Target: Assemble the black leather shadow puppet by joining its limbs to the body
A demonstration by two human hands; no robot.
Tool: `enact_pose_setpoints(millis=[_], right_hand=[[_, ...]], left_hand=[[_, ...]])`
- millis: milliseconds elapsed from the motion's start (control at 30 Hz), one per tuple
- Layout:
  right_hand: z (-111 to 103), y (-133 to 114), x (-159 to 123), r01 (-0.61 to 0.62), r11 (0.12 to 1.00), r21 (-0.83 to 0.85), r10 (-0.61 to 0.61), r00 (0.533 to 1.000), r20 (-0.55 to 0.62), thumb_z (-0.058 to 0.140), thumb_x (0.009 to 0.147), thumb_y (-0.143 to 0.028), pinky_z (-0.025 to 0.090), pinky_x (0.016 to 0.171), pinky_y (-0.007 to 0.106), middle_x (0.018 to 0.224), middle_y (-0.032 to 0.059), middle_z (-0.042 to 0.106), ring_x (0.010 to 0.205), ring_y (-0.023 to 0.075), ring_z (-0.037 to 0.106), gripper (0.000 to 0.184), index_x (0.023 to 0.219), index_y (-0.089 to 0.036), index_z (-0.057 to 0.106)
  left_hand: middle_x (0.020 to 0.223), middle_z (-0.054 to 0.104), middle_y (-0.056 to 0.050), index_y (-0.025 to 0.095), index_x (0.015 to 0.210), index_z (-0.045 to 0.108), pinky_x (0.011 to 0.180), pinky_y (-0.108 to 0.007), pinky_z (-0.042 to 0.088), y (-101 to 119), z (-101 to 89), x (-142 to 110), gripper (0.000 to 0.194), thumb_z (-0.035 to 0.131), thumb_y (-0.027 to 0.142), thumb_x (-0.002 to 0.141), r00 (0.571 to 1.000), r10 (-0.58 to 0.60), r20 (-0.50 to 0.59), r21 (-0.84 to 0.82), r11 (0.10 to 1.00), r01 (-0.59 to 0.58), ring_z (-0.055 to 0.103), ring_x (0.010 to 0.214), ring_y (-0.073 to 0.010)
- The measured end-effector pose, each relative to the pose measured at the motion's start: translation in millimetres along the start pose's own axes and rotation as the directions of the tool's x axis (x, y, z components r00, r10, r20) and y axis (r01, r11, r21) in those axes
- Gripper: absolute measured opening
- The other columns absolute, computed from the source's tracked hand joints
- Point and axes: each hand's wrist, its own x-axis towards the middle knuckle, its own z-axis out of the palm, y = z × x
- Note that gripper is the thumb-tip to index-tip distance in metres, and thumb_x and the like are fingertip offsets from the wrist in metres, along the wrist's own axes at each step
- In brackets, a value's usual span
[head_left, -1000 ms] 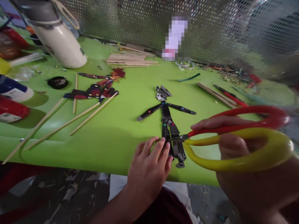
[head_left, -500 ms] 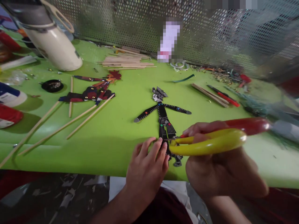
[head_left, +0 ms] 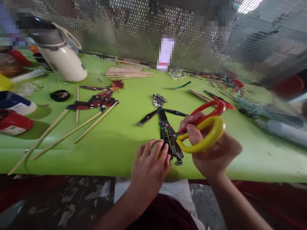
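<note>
A black jointed paper puppet (head_left: 163, 116) with white line patterns and coloured fasteners lies flat, arms spread. My left hand (head_left: 150, 163) rests over its lower left leg, fingers stretched out and fingertips touching it; that leg is partly hidden. In my right hand (head_left: 211, 150) is a pair of scissors (head_left: 203, 149) with one red and one yellow handle. The blades point left across the puppet's legs, their tips close to my left fingertips. Whether the tips touch the puppet I cannot tell.
To the left lies a dark red jointed puppet (head_left: 96, 101) with wooden sticks. Behind are a pile of sticks (head_left: 129, 71), a cream bottle (head_left: 64, 62) and a perforated metal panel (head_left: 134, 28). A red-and-black pen (head_left: 219, 99) and sticks lie at right on the green table (head_left: 100, 156).
The scissors have turned, so their handle loops now show more openly, and my right hand has shifted slightly left and up. My left hand stays on the puppet's leg. The camera view has tilted.
</note>
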Motion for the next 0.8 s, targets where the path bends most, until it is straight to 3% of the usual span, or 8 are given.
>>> enact_pose_setpoints(millis=[67,167,267,367,533,633,800], right_hand=[[-6,-2,12,-0.037,0.998,0.059,0.034,0.997,0.066,0.062,0.088,-0.022,0.059,0.072,0.037,0.084,0.0035,0.066,0.072,0.0177,0.066,0.002,0.088,-0.021,0.063],[-15,-4,27,-0.074,0.987,0.141,0.029,0.954,0.298,0.063,0.089,-0.02,0.058,0.076,0.036,0.087,0.0045,0.068,0.077,0.0174,0.066,0.003,0.088,-0.02,0.066],[-25,0,40,-0.116,0.961,0.251,-0.025,0.867,0.497,0.064,0.09,-0.017,0.058,0.08,0.035,0.098,0.0053,0.071,0.086,0.0184,0.068,0.009,0.095,-0.021,0.071],[-37,7,60,-0.174,0.921,0.349,-0.108,0.746,0.657,0.066,0.091,-0.018,0.059,0.086,0.038,0.105,0.0063,0.072,0.097,0.0217,0.07,0.013,0.1,-0.023,0.074],[-51,18,102,-0.075,0.924,0.376,-0.304,0.452,0.838,0.076,0.083,-0.018,0.058,0.093,0.041,0.106,0.0084,0.075,0.105,0.0257,0.07,0.023,0.106,-0.023,0.078],[-45,22,126,-0.16,0.923,0.35,-0.303,0.261,0.917,0.077,0.082,-0.017,0.06,0.087,0.037,0.107,0.0094,0.076,0.1,0.0239,0.073,0.031,0.113,-0.021,0.076],[-25,27,152,-0.482,0.84,0.25,-0.379,-0.192,0.905,0.07,0.088,-0.022,0.05,0.102,0.04,0.106,0.0035,0.078,0.108,0.0176,0.07,0.021,0.109,-0.025,0.077]], left_hand=[[0.125,0.068,-0.007,0.018,0.121,0.067,0.093,-0.043,0.046,0,0.2,0,0.027,0.056,0.022,0.097,1.0,0.002,0.01,-0.019,1.0,-0.001,0.058,0.118,-0.027],[0.124,0.068,-0.006,0.018,0.123,0.066,0.092,-0.043,0.046,0,0.9,0,0.028,0.056,0.021,0.097,1.0,-0.005,-0.011,-0.024,1.0,0.005,0.059,0.117,-0.0265],[0.122,0.069,-0.004,0.017,0.121,0.067,0.092,-0.042,0.045,1,1.6,1,0.027,0.058,0.02,0.096,0.999,-0.011,-0.038,-0.024,1.0,0.01,0.06,0.114,-0.0252],[0.121,0.069,-0.003,0.017,0.119,0.068,0.091,-0.041,0.045,2,2.8,1,0.025,0.059,0.019,0.095,0.999,-0.01,-0.049,-0.017,1.0,0.009,0.059,0.114,-0.0241],[0.124,0.068,-0.004,0.016,0.12,0.067,0.093,-0.042,0.045,1,4.1,0,0.026,0.057,0.02,0.097,1.0,-0.013,-0.016,-0.018,1.0,0.013,0.058,0.116,-0.0251],[0.124,0.068,-0.005,0.016,0.12,0.067,0.094,-0.043,0.045,1,2.5,0,0.026,0.056,0.02,0.097,1.0,-0.012,0.004,-0.022,1.0,0.012,0.057,0.117,-0.0259],[0.124,0.069,-0.005,0.016,0.116,0.069,0.091,-0.043,0.046,2,-1.4,1,0.024,0.057,0.019,0.096,1.0,-0.017,0.0,-0.023,1.0,0.017,0.058,0.113,-0.0258]])
